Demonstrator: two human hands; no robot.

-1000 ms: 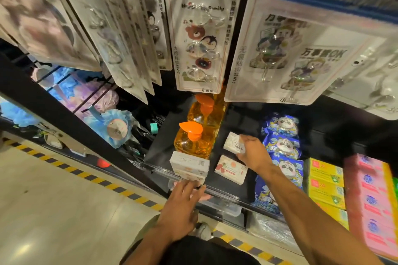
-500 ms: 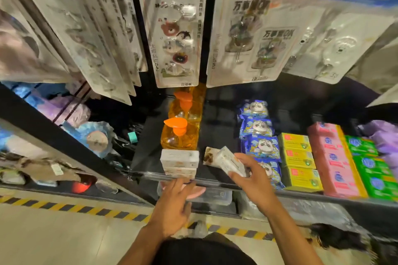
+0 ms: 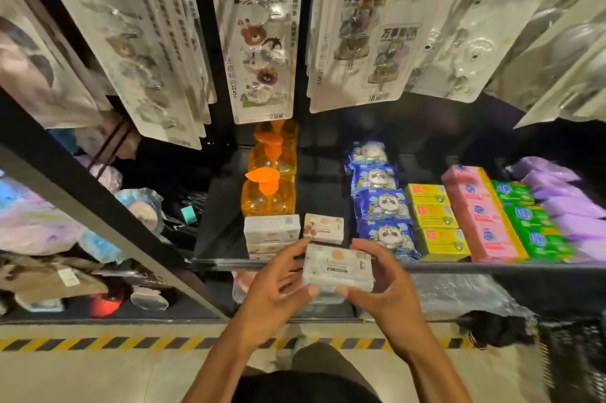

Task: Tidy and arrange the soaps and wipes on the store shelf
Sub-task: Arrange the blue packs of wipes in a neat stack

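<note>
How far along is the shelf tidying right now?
Done: the panda wipes, yellow boxes and pink boxes sit in straight rows. In hand: left hand and right hand hold a white soap pack before the shelf edge. Left: place it, probably by the lone soap pack beside the white box stack.

One view only on my feed: head camera, wide-angle, worn on person. Faced forward and steeply down over front lip of store shelf (image 3: 459,266). Sat close in: left hand (image 3: 272,288) and right hand (image 3: 387,291), gripping white pack (image 3: 337,268) between them, filled lower centre; forearms ran in from bottom edge. Hanging hook packs (image 3: 262,51) crowded top of frame, blurred. Striped floor tape (image 3: 98,343) crossed bottom, so floor below wearer showed too. Edges bent hard; black upright (image 3: 98,206) at left ran diagonally.
</note>
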